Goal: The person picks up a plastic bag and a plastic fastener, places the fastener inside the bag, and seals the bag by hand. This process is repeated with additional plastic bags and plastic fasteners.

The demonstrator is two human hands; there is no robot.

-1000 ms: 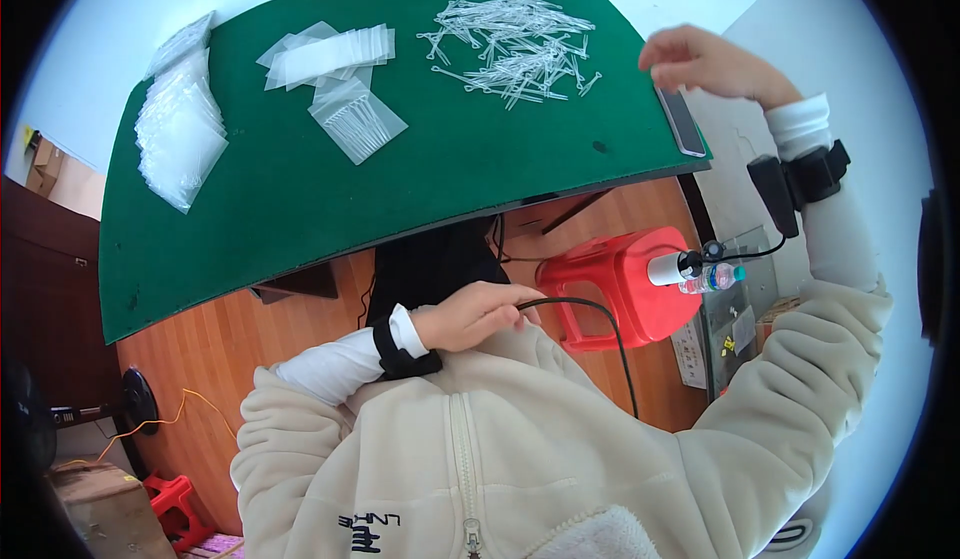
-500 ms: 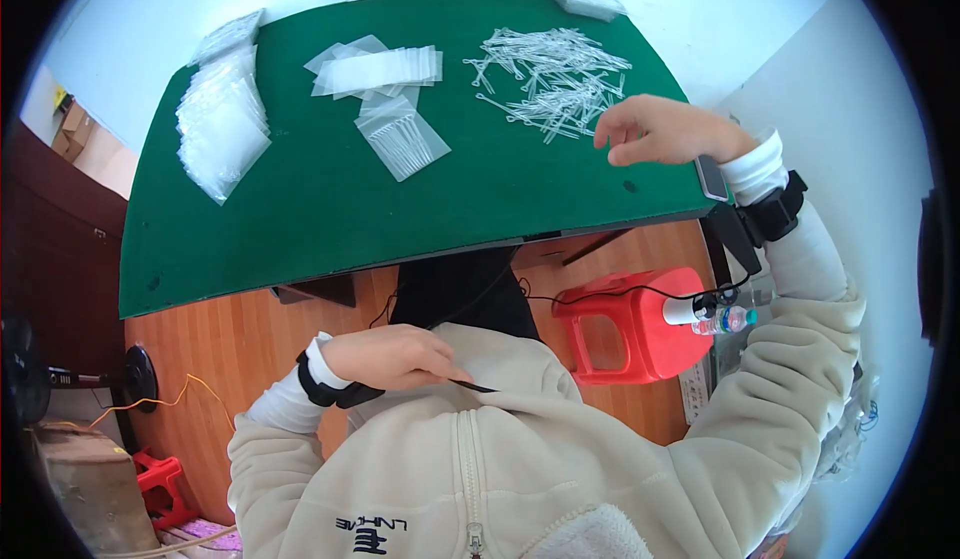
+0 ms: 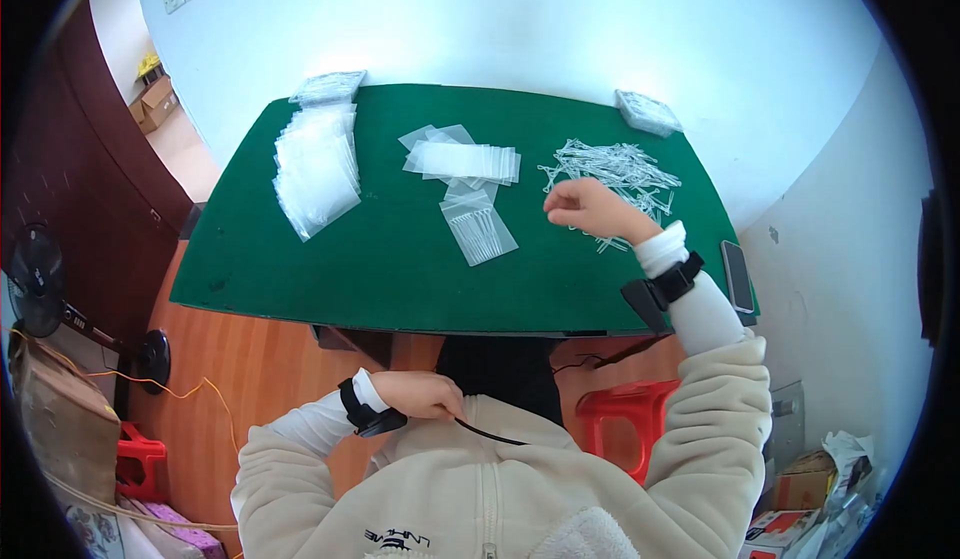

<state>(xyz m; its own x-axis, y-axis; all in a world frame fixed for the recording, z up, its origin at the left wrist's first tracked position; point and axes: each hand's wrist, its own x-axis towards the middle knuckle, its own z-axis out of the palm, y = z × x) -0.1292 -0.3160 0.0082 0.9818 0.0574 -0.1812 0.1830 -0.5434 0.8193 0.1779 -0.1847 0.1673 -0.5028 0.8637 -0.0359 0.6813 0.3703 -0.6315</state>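
Head view: right hand (image 3: 590,206) has swung in from frame right, bringing the loose pile of clear looped plastic sticks (image 3: 620,164) within reach, upper right on green worktop (image 3: 400,289); fingers half-curled, apparently empty. Left hand (image 3: 420,395), lower centre, grips thin black cord (image 3: 490,433).

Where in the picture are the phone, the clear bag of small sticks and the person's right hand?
Phone (image 3: 737,276): head view, middle of its upper face.
Clear bag (image 3: 478,236): head view, middle of its front.
Right hand (image 3: 599,208): head view, back of hand.
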